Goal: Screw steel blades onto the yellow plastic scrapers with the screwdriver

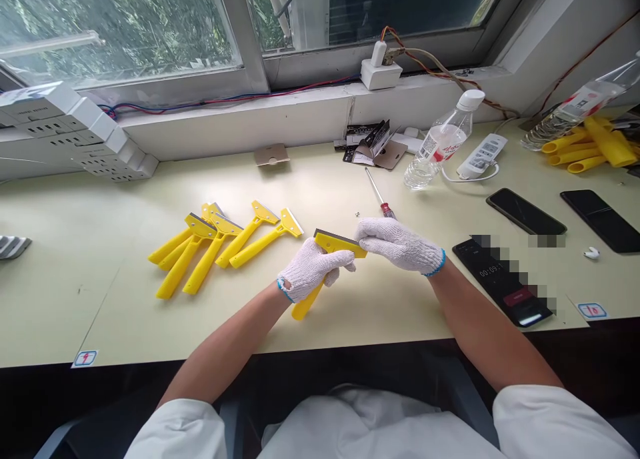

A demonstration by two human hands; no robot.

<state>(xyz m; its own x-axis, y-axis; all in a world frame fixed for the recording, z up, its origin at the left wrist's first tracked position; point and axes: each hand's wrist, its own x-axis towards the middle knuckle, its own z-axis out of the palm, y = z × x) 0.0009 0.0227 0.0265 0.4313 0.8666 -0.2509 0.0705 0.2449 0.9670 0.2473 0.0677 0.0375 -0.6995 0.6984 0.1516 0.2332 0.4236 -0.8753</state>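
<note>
A yellow scraper (pixel 342 244) with a dark blade edge is gripped around its neck by my gloved left hand (pixel 316 267), its handle pointing down and toward me. My gloved right hand (pixel 395 242) has its fingers closed at the right end of the scraper's head; whether something small sits between them is hidden. Just beyond that hand lies a screwdriver (pixel 384 204) with a red handle. Tiny metal pieces (pixel 357 213) rest on the table beside it. To the left, several yellow scrapers (pixel 200 245) lie in a loose group.
A water bottle (pixel 443 142) stands beyond my right hand, with a power strip (pixel 483 156) beside it. Phones (pixel 526 211) and an earbud (pixel 591 253) lie at the right. Opened cardboard packaging (pixel 375 145) sits near the wall. Stacked white boxes (pixel 75 129) stand at the back left.
</note>
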